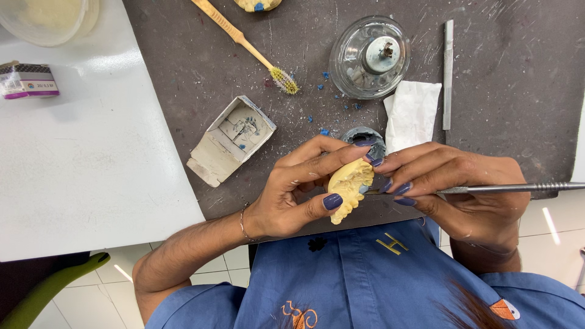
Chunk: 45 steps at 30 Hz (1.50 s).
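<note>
My left hand grips a small yellow dental cast between thumb and fingers, just above the near edge of the dark work mat. My right hand holds a thin metal carving instrument like a pen, handle pointing right, its tip at the cast's right side. Fingertips of both hands meet around the cast. A small round dark container sits partly hidden behind my fingers.
On the mat lie a yellow toothbrush, an open small cardboard box, a glass lamp, a folded white tissue and a flat metal tool. Blue wax crumbs are scattered. A white table lies left.
</note>
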{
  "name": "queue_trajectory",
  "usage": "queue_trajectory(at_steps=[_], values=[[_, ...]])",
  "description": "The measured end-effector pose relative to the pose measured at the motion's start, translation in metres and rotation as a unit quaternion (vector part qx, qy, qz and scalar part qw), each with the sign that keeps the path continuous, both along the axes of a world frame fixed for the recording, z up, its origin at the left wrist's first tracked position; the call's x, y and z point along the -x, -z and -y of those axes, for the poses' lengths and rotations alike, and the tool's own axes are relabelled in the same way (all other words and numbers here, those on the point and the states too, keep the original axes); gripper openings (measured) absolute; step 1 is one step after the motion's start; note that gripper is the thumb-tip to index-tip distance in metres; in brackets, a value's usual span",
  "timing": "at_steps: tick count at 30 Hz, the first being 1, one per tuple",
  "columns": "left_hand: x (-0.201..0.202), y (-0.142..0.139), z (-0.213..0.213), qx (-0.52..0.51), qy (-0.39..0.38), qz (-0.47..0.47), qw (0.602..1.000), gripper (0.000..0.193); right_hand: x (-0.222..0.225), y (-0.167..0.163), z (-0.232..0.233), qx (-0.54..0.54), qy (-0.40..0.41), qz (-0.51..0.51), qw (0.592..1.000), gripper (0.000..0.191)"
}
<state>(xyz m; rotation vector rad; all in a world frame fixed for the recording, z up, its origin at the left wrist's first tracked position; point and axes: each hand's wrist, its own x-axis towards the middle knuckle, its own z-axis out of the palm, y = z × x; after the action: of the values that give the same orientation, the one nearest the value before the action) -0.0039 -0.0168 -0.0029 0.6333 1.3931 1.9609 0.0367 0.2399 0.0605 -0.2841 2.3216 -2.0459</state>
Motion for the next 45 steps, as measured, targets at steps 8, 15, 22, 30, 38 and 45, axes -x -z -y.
queue_trajectory(at_steps=[8, 15, 22, 30, 38, 45], values=[[0.0022, -0.0009, 0.0014, 0.004, 0.005, -0.025, 1.0, 0.056, 0.0036, 0.0037, -0.0063, -0.018, -0.028, -0.019, 0.999, 0.012], [0.0029, -0.0021, 0.0006, 0.018, 0.008, -0.026, 0.999, 0.056, 0.0019, 0.0029, -0.0051, 0.001, -0.009, -0.001, 1.0, 0.011], [0.0038, -0.0029, 0.0003, 0.023, 0.008, -0.044, 0.999, 0.055, 0.0012, 0.0066, -0.008, 0.008, -0.016, 0.002, 1.0, 0.011], [0.0038, -0.0029, -0.001, 0.008, 0.012, -0.034, 0.999, 0.055, -0.0011, 0.008, -0.0082, 0.013, -0.009, 0.0, 1.0, 0.01], [0.0024, -0.0021, 0.0008, 0.004, 0.006, -0.039, 0.999, 0.052, 0.0012, 0.0059, -0.005, 0.027, -0.009, -0.003, 1.0, 0.01], [0.0021, -0.0007, 0.0014, 0.0, 0.003, -0.049, 0.999, 0.051, 0.0011, 0.0036, -0.0019, 0.027, 0.001, 0.0, 1.0, 0.01]])
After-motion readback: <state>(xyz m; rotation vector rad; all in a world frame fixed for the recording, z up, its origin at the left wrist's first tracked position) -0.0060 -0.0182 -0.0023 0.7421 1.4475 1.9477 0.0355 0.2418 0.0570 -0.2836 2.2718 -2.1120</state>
